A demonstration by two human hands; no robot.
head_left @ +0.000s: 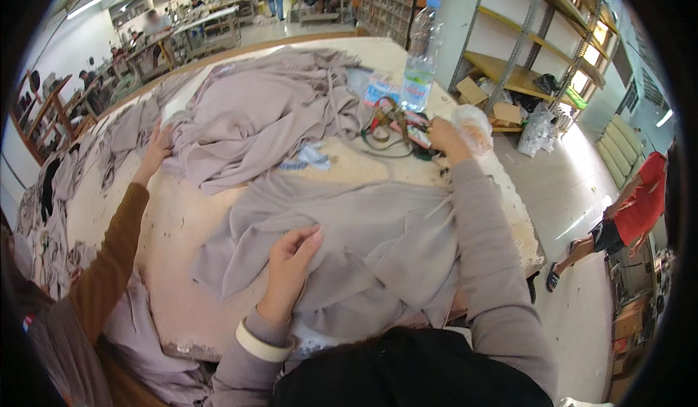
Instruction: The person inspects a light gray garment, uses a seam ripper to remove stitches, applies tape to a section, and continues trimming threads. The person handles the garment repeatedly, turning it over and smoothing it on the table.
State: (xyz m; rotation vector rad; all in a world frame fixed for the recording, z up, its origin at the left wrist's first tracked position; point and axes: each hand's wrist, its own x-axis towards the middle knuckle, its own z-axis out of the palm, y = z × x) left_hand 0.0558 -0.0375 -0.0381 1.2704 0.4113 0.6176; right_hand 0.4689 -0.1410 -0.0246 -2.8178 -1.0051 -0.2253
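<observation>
My left hand (294, 261), fingers curled in, rests over the grey garment (363, 225) spread in front of me; what it holds, if anything, is unclear. My right hand (447, 138) reaches to the far right, fingers closed at a jumble of small tools and straps (392, 127); I cannot make out what it grips. Just beyond stand a plastic water bottle (418, 72) and a small clear bag (472, 129). A blue-and-white scrap (313, 156) lies above the garment.
A co-worker's hand (156, 152) touches the heaped fabric (254, 109) at left of the pale table (174, 254). A person in red (640, 196) walks on the right, near metal shelving (509, 76). Sewing stations (196, 25) and other people fill the background.
</observation>
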